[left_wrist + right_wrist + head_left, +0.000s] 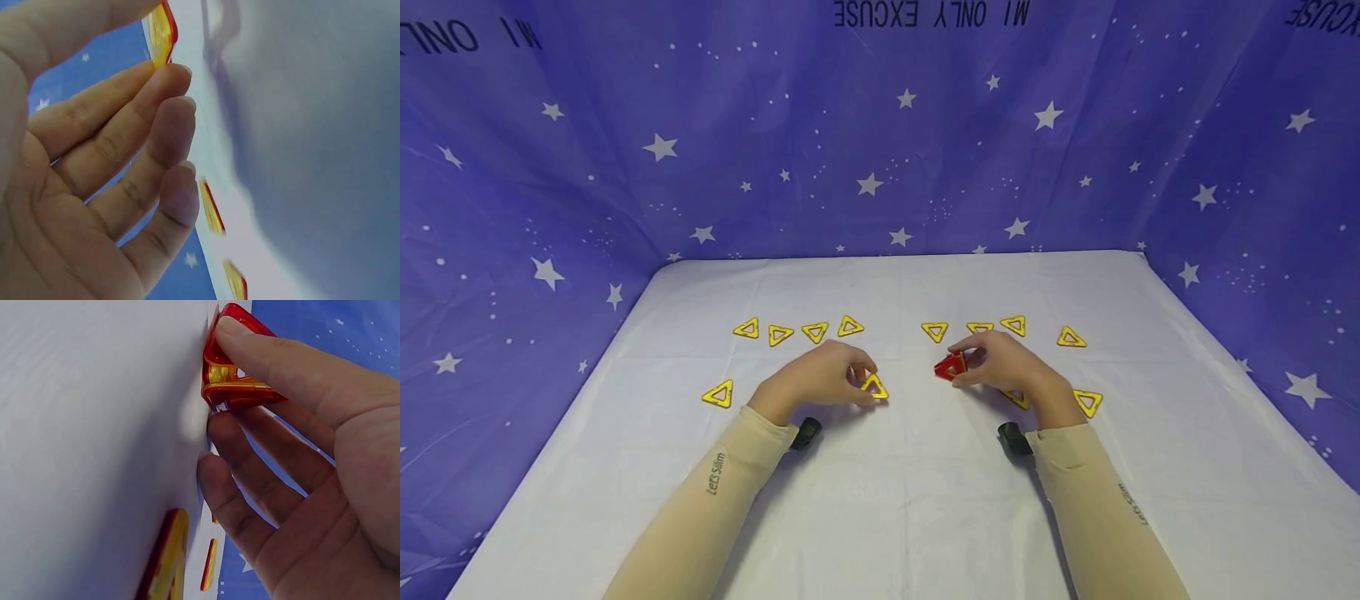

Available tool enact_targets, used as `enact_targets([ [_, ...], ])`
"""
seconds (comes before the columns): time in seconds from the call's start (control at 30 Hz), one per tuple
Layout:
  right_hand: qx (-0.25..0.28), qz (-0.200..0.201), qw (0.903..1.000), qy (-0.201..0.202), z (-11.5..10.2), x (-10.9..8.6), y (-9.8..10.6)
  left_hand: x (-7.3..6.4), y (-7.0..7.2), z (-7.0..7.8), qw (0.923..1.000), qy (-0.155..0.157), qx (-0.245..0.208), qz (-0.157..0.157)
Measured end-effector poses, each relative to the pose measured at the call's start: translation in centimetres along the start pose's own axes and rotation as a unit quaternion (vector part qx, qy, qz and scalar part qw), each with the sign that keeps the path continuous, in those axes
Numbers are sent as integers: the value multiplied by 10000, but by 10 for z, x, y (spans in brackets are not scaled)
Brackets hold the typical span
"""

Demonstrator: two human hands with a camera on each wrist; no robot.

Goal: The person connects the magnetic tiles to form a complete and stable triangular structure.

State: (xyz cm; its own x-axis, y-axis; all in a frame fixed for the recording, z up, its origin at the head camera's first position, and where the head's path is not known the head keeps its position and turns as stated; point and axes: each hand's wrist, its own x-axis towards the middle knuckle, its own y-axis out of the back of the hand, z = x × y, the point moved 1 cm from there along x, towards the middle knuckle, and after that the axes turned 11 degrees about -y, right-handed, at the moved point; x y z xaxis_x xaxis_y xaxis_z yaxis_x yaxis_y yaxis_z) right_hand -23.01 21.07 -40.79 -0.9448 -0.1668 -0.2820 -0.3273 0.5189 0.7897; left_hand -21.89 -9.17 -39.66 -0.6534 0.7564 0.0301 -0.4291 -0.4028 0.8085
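Observation:
My left hand (pixel 820 375) pinches a yellow triangular tile (pixel 881 386) between thumb and forefinger. In the left wrist view this tile (pixel 162 34) shows a red edge, and the other fingers are loosely bent beside it. To the right, my right hand (pixel 1003 367) holds a red triangular piece (pixel 944 369) between thumb and fingers. The right wrist view shows this red piece (pixel 253 322) with a yellow part along it, close to the white tabletop. How many tiles make it up cannot be told. Another yellow tile (pixel 1019 402) lies partly hidden under the right wrist.
Several yellow triangular tiles (pixel 771 335) lie in a row at the back left, several more (pixel 935 325) at the back right. Single tiles lie at the left (pixel 728 394) and right (pixel 1087 393). A starry purple curtain (pixel 820 208) surrounds the white table (pixel 902 517).

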Motion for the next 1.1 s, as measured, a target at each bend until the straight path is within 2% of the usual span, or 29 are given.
enact_targets([
  [0.2, 18, -57, 10000, 72, 2, 1, 5, 21, -18, 15, 9997, -140, 108, -147],
  [0.33, 274, -58, 9996, 94, 8, -4, 15, 27, -28, 20, 9993, -207, 200, -230],
  [0.53, 503, -1, 9987, -106, 34, -20, 37, 26, -32, 19, 9996, -109, 141, -219],
  [0.63, 455, -212, 9986, -192, 50, -29, 46, 24, -30, 18, 9996, -106, -21, -274],
  [0.73, 483, -484, 9977, 1, 62, -33, 52, 21, -27, 15, 9991, -22, -251, -326],
  [0.87, 510, -759, 9957, 153, 72, -33, 55, 19, -21, 10, 9977, 79, -561, -383],
  [1.1, 403, -733, 9965, -64, 79, -29, 48, 21, -25, 2, 9958, 42, -784, -474],
])
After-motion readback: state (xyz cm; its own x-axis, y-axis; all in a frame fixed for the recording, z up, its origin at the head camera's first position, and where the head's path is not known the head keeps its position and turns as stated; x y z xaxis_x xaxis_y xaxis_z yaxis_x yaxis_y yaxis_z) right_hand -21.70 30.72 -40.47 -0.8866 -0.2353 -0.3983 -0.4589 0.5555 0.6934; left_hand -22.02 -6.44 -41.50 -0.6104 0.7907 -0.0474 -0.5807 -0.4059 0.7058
